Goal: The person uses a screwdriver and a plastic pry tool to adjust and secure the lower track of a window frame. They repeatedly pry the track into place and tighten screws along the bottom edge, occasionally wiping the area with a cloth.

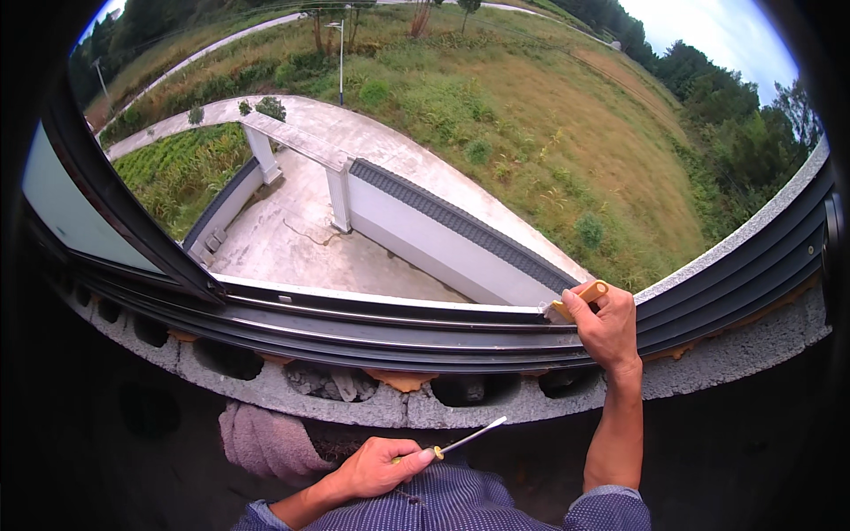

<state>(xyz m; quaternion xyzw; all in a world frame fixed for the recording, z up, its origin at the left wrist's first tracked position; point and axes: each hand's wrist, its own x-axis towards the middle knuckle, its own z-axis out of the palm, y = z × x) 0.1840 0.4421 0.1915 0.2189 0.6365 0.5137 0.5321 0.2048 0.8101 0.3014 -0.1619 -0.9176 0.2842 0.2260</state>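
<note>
My right hand (607,326) is raised to the dark metal window track (390,327) and grips a tool with a yellow wooden handle (584,296), its working end resting in the track. My left hand (379,467) is low in front of my body and holds a thin screwdriver (469,437) with a yellow handle and a bright metal shaft that points up and to the right. Both forearms wear blue patterned sleeves.
The track sits on a sill of hollow grey concrete blocks (496,403) with yellow foam in the gaps. A pinkish cloth (266,442) lies below the sill at the left. A sliding pane (71,208) stands at the left. Outside, far below, are a walled concrete yard (301,239) and fields.
</note>
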